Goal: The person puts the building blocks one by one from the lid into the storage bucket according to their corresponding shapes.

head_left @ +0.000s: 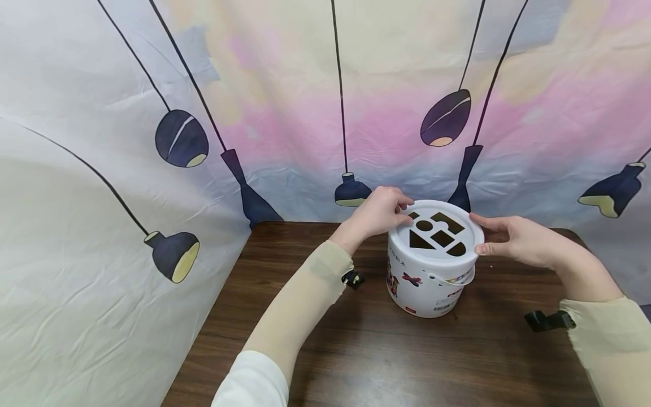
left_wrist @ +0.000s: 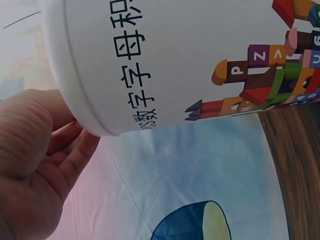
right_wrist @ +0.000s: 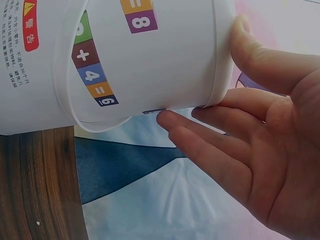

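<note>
A white toy-block bucket (head_left: 424, 291) stands upright on the wooden table, its lid (head_left: 470, 233) in place with several shaped holes. At the lid's far left edge, my left hand (head_left: 376, 213) grips the rim, thumb over the top. In the left wrist view, its fingers curl against the rim, beside printed characters and a block picture (left_wrist: 260, 75). My right hand (head_left: 529, 240) holds the lid's right edge between thumb and forefinger. Its other fingers reach along the bucket's side in the right wrist view. The bucket's thin white handle (right_wrist: 65, 102) hangs down its side.
The dark wooden table (head_left: 386, 362) extends around the bucket. A cloth backdrop (head_left: 290, 113) printed with hanging lamps rises behind the table and along its left side. Small black mounts (head_left: 549, 321) sit at both wrists.
</note>
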`<state>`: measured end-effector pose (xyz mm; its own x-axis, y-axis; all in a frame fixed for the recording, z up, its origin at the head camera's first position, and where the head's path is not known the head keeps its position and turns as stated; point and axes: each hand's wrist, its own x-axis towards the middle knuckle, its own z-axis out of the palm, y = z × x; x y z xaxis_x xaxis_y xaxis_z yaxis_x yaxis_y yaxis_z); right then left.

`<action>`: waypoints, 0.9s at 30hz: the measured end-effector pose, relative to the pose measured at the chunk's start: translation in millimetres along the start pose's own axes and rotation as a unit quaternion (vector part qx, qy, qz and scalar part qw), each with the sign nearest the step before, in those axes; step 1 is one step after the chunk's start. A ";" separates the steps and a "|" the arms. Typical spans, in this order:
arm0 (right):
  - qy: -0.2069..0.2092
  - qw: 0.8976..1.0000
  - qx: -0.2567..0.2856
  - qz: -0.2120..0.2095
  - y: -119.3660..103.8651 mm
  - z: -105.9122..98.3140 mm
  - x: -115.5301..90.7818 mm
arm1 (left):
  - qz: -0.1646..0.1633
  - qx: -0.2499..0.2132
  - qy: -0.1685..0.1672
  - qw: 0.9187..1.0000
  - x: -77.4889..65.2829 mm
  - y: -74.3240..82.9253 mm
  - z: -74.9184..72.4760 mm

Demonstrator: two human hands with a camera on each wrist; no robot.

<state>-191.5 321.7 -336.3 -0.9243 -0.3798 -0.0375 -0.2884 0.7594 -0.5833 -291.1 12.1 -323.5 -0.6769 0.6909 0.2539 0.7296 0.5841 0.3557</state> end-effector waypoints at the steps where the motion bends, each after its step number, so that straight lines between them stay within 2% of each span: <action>1: -0.001 1.000 0.000 0.000 0.0 -0.1 0.3 | 0.005 -0.002 0.000 1.000 -0.9 -0.8 -0.7; 8: -0.003 1.000 -0.007 0.001 -0.4 -0.8 0.8 | 0.025 -0.075 0.006 0.997 -14.3 -10.2 -3.7; 14: -0.003 1.000 -0.005 0.000 -1.7 0.0 -0.4 | 0.046 -0.129 0.046 0.990 -37.1 -24.9 -5.0; 21: -0.003 1.000 -0.004 0.003 -1.5 -0.9 -1.3 | 0.061 -0.134 0.094 0.985 -70.8 -52.8 -11.0; 27: -0.004 1.000 0.009 0.003 -0.1 -0.2 -0.8 | 0.031 -0.119 0.105 0.987 -107.0 -81.0 -13.8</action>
<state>-190.8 322.1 -336.1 -0.9237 -0.3803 -0.0471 -0.2792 0.7521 -0.5969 -279.2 -115.0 -367.1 -0.6552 0.6039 0.4538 0.7437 0.4101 0.5280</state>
